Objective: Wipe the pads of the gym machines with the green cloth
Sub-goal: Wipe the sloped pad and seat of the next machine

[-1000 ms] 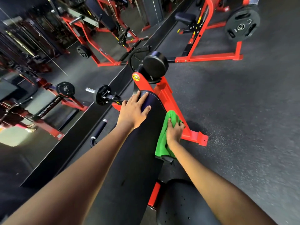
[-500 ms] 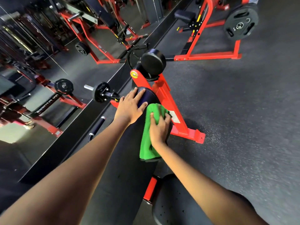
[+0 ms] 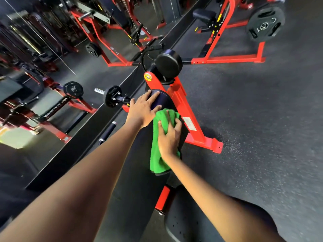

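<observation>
A long black back pad of a red-framed gym machine runs away from me. My left hand rests flat on the pad's far end with fingers spread. The green cloth lies over the pad's right side, just right of my left hand. My right hand presses on the cloth, its fingers bent over the fabric. A black seat pad sits below, near me. A round black roller pad stands beyond the back pad's top.
A mirror wall runs along the left, reflecting machines. A weight plate on a peg sticks out left of the pad. Another red machine with a large plate stands at the back right. Dark rubber floor spreads right.
My right hand has moved the green cloth from the pad's right edge up onto the pad and towards its far end, closer to my left hand. The left hand has stayed in place.
</observation>
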`<state>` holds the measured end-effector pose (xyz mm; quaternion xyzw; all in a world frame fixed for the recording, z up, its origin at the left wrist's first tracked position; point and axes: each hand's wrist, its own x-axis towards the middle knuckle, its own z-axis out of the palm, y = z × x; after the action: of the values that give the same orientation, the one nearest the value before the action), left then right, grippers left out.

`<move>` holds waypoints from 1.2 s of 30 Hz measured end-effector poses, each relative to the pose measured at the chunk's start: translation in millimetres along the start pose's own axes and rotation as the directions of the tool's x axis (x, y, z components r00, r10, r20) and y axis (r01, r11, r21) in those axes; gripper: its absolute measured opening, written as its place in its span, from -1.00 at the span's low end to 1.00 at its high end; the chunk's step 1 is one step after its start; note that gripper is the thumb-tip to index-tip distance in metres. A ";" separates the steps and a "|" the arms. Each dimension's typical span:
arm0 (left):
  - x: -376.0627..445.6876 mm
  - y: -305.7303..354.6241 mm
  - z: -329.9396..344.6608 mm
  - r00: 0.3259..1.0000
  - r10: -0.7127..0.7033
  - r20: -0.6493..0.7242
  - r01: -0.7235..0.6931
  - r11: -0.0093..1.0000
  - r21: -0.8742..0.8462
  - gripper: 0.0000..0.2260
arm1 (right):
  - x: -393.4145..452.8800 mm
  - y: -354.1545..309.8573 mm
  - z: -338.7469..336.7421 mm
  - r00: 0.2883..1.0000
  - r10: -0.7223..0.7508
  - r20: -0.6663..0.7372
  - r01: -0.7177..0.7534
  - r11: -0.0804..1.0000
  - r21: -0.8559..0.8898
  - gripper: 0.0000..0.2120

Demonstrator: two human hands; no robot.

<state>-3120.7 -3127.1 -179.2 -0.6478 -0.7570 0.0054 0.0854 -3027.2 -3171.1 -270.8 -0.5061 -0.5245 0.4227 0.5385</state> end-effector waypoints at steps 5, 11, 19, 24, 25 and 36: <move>-12.9 4.8 -2.9 0.967 -0.051 -0.250 0.092 0.984 0.155 -0.58 | -35.9 11.2 -24.0 0.974 0.040 0.224 -0.054 0.997 0.057 -0.64; -90.5 68.4 17.4 0.964 -0.136 -0.228 -0.050 0.749 -0.661 -0.66 | -18.2 5.2 -76.2 0.967 0.199 0.160 -0.209 0.976 0.052 -0.74; -259.2 124.9 68.3 0.822 0.111 0.558 0.520 -0.547 -0.657 -0.55 | -90.8 23.9 -110.3 0.775 0.518 0.363 -0.513 0.850 -0.117 -0.21; -319.0 114.5 71.4 0.707 0.123 0.696 0.599 -0.627 -0.497 -0.68 | -130.3 24.9 -149.1 0.744 0.451 0.493 -0.400 0.892 -0.212 -0.73; -327.1 112.4 72.8 0.681 0.110 0.724 0.592 -0.664 -0.456 -0.71 | -131.6 33.5 -160.3 0.762 0.443 0.472 -0.394 0.896 -0.204 -0.69; -418.0 141.0 100.0 0.608 0.200 0.769 0.507 -0.843 -0.181 -0.67 | -205.7 96.1 -243.3 0.318 0.831 0.457 -0.809 0.489 -0.325 -0.45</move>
<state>-2935.1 -3504.6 -345.6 0.0987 -0.4245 -0.5642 -0.7012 -2797.4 -3386.2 -378.7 -0.5617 -0.3355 0.7538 0.0608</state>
